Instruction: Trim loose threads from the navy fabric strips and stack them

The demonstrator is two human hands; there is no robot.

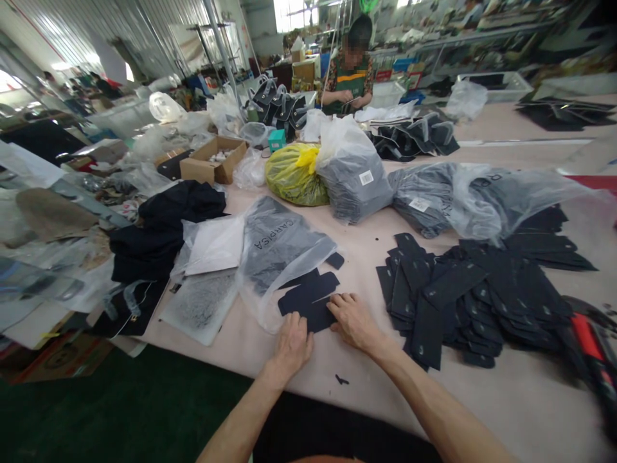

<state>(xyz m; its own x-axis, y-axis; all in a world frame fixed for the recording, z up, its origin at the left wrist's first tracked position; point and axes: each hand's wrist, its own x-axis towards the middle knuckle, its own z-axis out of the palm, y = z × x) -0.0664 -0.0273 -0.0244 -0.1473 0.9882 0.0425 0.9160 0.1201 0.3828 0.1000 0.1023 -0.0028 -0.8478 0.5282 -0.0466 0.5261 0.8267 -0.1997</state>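
In the head view, a dark, nearly black panel [318,316] lies flat on the pale pink table [359,251], near its front edge and between the two hands. It looks plain and matt, with a fairly straight upper edge; its ends are partly under the fingers, so its full outline cannot be told. Just beyond it and close against it lies a second panel [308,291] of the same dark colour, with rounded corners.

The left hand [293,339] has its fingers bent and close together, the tips at the near left part of the panel. The right hand [355,320] has its fingers curved and slightly spread, the tips at the panel's right end. Whether either hand pinches the panel or only presses on it cannot be told.

Beyond the second panel lies a clear bag [274,241] printed "CARPISA", with dark contents. Left of this bag are a white sheet [216,244] and a grey speckled sheet [200,308], with black cloth [168,218] farther left.

To the right of the hands, a loose pile [457,289] of dark strips, many with a small pale mark, spreads over the table. A small black scrap [342,380] lies near the front edge. Farther back stand a yellow bag [293,177], a whitish bag [354,177] with a white label, and an open carton [212,168]. A person [349,80] is behind them.
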